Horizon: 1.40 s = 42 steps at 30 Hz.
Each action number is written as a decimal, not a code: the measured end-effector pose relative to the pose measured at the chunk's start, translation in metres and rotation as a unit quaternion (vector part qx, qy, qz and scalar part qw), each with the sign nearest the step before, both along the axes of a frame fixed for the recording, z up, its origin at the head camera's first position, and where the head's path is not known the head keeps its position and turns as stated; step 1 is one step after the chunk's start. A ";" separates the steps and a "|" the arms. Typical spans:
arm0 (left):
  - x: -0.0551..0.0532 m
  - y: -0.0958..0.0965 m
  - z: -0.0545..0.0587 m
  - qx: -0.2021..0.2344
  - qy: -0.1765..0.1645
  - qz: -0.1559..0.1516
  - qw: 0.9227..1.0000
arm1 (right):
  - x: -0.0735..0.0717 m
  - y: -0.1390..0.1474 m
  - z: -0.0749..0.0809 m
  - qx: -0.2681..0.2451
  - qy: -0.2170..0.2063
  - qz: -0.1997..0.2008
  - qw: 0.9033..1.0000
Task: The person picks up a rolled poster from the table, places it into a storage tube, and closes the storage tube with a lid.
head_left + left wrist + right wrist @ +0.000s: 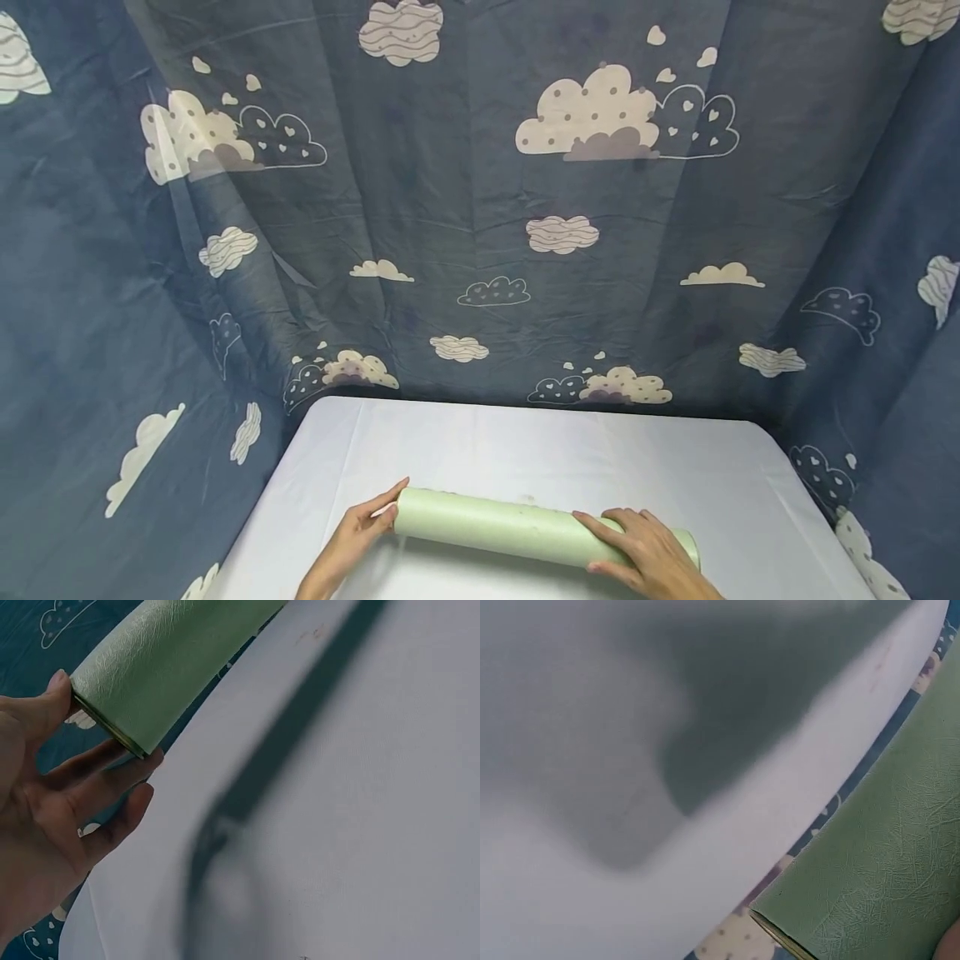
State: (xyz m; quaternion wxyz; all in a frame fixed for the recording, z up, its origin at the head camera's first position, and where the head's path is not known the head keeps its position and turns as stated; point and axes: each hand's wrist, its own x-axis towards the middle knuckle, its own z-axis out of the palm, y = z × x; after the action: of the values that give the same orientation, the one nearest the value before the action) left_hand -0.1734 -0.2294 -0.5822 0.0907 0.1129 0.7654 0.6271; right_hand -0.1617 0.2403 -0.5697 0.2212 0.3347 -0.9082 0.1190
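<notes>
A long pale green roll [495,525] with a leather-like, finely creased surface is held above the white table in the head view, its shadow falling on the cloth. My left hand [352,533] pinches its left end between thumb and fingers. Close up in the left wrist view, the left hand [67,787] spans the end of the green roll [161,667], where thin layered edges show. Near the opposite end, my right hand [645,550] grips the roll from above. The right wrist view shows the roll's other end [877,855] and only a sliver of that hand.
The white table [480,442] has rounded far corners and a smooth cloth cover. Dark blue curtains [465,183] with cloud prints hang behind it and along both sides.
</notes>
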 end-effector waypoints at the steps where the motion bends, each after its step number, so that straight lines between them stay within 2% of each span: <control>1: 0.001 0.001 0.000 -0.001 -0.001 0.006 1.000 | 0.000 0.001 0.000 0.002 -0.003 0.000 1.000; 7: 0.003 0.014 0.004 -0.005 -0.024 0.064 0.998 | 0.003 0.004 0.001 -0.005 -0.016 -0.004 1.000; 11: 0.010 0.022 0.008 -0.019 -0.027 0.068 0.997 | 0.005 0.007 0.004 -0.004 -0.012 -0.001 1.000; 13: 0.014 0.024 0.009 -0.048 -0.006 0.061 0.997 | 0.005 0.008 0.004 0.005 -0.014 0.001 1.000; 15: 0.018 0.027 0.009 -0.094 0.030 0.052 0.994 | 0.005 0.009 0.006 0.011 -0.012 0.003 1.000; 16: 0.019 0.030 0.009 -0.129 0.060 0.048 0.989 | 0.004 0.009 0.007 0.011 -0.009 0.006 1.000; 17: 0.020 0.034 0.008 -0.175 0.101 0.047 0.978 | 0.003 0.010 0.007 0.011 -0.005 0.009 1.000; 18: 0.020 0.037 0.006 -0.224 0.155 0.049 0.961 | 0.002 0.010 0.007 0.009 0.001 0.014 1.000; 20: 0.019 0.046 0.003 -0.308 0.240 0.056 0.919 | 0.001 0.007 0.007 0.011 0.009 0.019 1.000; 22: 0.017 0.053 -0.001 -0.372 0.326 0.062 0.867 | 0.000 0.002 0.006 0.015 0.020 0.026 0.999; 23: 0.015 0.055 -0.004 -0.391 0.359 0.065 0.845 | 0.000 -0.001 0.005 0.016 0.023 0.029 0.999; 24: 0.014 0.056 -0.006 -0.398 0.383 0.064 0.831 | 0.000 -0.005 0.003 0.016 0.026 0.029 0.999; 26: 0.013 0.056 -0.008 -0.404 0.409 0.062 0.816 | 0.000 -0.011 0.003 0.015 0.030 0.034 0.999; 27: 0.013 0.054 -0.010 -0.402 0.425 0.065 0.809 | -0.001 -0.013 0.002 0.011 0.035 0.037 0.999; 30: 0.015 0.050 -0.013 -0.399 0.445 0.076 0.798 | -0.002 -0.017 0.002 0.001 0.019 0.044 0.999; 33: 0.017 0.046 -0.015 -0.399 0.459 0.083 0.789 | -0.003 -0.019 0.005 0.005 -0.042 0.053 0.998; 35: 0.019 0.043 -0.017 -0.396 0.468 0.090 0.785 | -0.004 -0.019 0.008 0.016 -0.096 0.057 0.994; 38: 0.023 0.040 -0.021 -0.385 0.476 0.098 0.785 | -0.008 -0.018 0.010 0.035 -0.137 0.060 0.988; 39: 0.024 0.039 -0.022 -0.382 0.476 0.099 0.786 | -0.009 -0.017 0.010 0.039 -0.134 0.060 0.988; 42: 0.027 0.040 -0.026 -0.376 0.463 0.101 0.796 | -0.014 -0.014 0.009 0.037 -0.117 0.049 0.991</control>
State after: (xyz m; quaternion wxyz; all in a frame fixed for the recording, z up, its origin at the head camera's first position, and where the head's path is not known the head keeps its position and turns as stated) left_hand -0.1459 -0.1894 -0.6079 -0.3030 0.2694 0.8986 0.1679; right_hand -0.1762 0.2265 -0.5608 0.0950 0.3703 -0.9142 0.1345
